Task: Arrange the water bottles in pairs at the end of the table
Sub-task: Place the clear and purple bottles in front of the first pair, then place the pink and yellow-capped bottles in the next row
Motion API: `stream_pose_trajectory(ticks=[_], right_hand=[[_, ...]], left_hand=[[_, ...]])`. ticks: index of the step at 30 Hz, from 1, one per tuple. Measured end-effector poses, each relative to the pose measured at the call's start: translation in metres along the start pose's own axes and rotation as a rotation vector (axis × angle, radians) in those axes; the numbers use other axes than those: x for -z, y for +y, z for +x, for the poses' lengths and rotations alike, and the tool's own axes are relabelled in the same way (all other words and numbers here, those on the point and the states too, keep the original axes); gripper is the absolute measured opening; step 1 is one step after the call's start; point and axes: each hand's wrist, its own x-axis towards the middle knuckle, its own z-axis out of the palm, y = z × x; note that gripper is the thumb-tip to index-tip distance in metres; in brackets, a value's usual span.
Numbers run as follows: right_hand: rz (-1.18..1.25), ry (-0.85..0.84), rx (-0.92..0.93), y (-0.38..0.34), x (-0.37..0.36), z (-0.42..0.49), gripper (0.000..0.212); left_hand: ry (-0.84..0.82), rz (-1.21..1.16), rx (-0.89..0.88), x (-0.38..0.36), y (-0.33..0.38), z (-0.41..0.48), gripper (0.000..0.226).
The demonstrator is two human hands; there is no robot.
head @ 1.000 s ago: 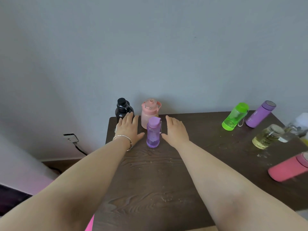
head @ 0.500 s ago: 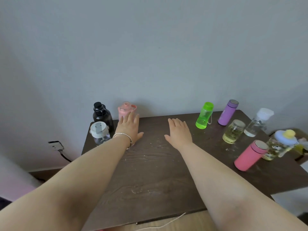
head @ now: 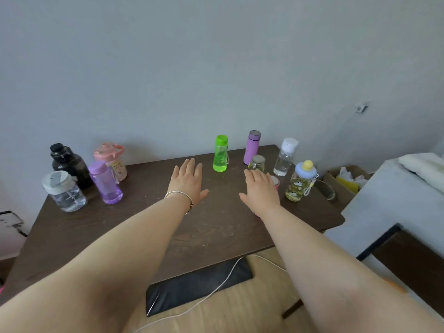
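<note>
The right hand hides most of the pink bottle.

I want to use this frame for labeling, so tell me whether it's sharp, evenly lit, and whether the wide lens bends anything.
Head view: soft, even daylight with no glare; faint shadows under the left hand and right hand. The green bottle is fairly sharp. The wide lens leans edge objects outward, like the black bottle, and curves the table edge.

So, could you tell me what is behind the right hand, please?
The right hand hides most of a pink bottle; only its top edge shows. A small glass jar stands beyond.
</note>
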Motion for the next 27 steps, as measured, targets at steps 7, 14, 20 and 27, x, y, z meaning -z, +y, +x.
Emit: stream_pose_trajectory(ticks=[7,14,20,27], right_hand=[[0.025,0.026,-0.196,0.081,0.008,-0.032,0.073],[0.094,0.083,-0.496,0.144,-0.004,-0.036,0.071],[0.072,0.043,-0.633,0.178,-0.014,-0.02,0.074],[0.151,0.085,-0.783,0.207,-0.033,0.016,0.083]], left_hand=[[-0.002,-0.044,-0.162,0.002,0.085,0.025,0.086],[-0.052,-0.156,-0.285,-0.031,0.143,0.068,0.09],[-0.116,-0.267,-0.356,-0.052,0.172,0.108,0.098],[-0.263,-0.465,-0.436,-0.083,0.179,0.14,0.096]])
